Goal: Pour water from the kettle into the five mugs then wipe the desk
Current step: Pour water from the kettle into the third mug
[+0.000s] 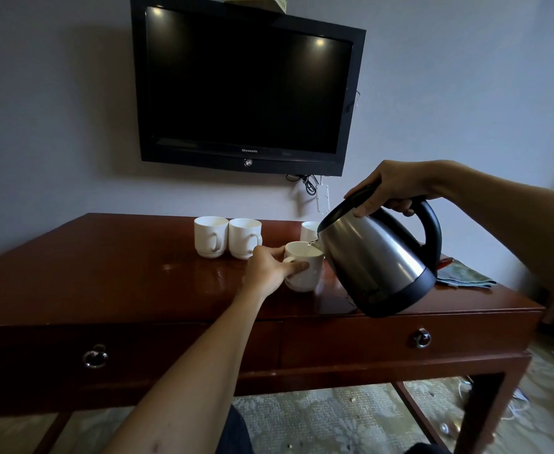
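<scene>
Head view: pouring in progress. Right hand (388, 188) gripping the black handle of the kettle (380, 253), fingers curled round it, thumb lying on the lid edge; kettle tilting toward the left hand, its long axis leaning from the base near the front table edge up to the spout, which is hanging just over the rim of the front mug (303, 270). A thin stream of water seeming to fall into it. Left hand (270, 271) holding this mug at its handle side, fingers wrapped round the wall, steadying it on the table (121, 276).

Beyond the left hand, two mugs (228, 237) standing upright, touching each other. Behind the spout, a third back mug (309, 231), half hidden by the kettle. Fifth mug not visible, perhaps hidden behind the kettle; cannot tell.

Right of the kettle, under the right forearm, a green cloth (465, 276) lying near the table's right edge, probably for the wiping. Some wet gloss showing on the table below the front mug.

Open room lying left of the left hand; kettle base hanging near the front edge.
</scene>
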Demonstrator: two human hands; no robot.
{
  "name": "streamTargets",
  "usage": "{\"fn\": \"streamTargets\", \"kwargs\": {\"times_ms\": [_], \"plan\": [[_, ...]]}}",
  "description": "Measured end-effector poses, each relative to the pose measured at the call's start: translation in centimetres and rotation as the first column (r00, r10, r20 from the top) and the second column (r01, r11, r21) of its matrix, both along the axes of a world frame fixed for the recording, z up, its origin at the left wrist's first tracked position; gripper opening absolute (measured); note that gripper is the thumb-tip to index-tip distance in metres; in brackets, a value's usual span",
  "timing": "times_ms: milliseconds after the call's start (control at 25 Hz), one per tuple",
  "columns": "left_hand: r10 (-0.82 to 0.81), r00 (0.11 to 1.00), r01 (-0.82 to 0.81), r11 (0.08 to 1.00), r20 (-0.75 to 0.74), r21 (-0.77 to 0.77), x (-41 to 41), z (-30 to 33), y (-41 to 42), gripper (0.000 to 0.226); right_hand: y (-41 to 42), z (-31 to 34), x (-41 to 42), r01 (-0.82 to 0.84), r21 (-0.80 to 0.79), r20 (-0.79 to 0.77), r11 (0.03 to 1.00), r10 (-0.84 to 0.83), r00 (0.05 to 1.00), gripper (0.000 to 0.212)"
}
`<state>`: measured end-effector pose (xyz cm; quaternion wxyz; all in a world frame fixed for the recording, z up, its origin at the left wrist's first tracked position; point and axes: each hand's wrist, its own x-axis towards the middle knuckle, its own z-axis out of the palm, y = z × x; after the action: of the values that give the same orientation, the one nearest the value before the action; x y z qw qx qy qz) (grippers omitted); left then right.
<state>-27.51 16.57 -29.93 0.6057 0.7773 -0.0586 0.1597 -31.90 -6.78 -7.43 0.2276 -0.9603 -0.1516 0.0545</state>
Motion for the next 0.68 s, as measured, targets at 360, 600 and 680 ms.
{"fn": "streamTargets", "kwargs": {"times_ms": [360, 600, 680], "plan": [[-0.026, 1.0, 0.026, 1.0, 0.003, 0.002, -0.76, 0.23, -0.07, 0.069, 0.0, 0.04, -0.04, 0.003, 0.006, -0.001, 1.0, -0.003, 1.0, 0.041], [-0.041, 0.999, 0.041, 0.999, 0.008, 0.005, -0.64, 0.31, -0.04, 0.091, 0.01, -0.01, 0.11, 0.003, 0.009, -0.002, 1.0, -0.003, 1.0, 0.041], [-0.041, 0.999, 0.041, 0.999, 0.006, 0.004, -0.75, 0.36, -0.02, 0.088, 0.03, 0.02, 0.09, 0.004, 0.004, -0.002, 1.0, -0.004, 1.0, 0.041]]}}
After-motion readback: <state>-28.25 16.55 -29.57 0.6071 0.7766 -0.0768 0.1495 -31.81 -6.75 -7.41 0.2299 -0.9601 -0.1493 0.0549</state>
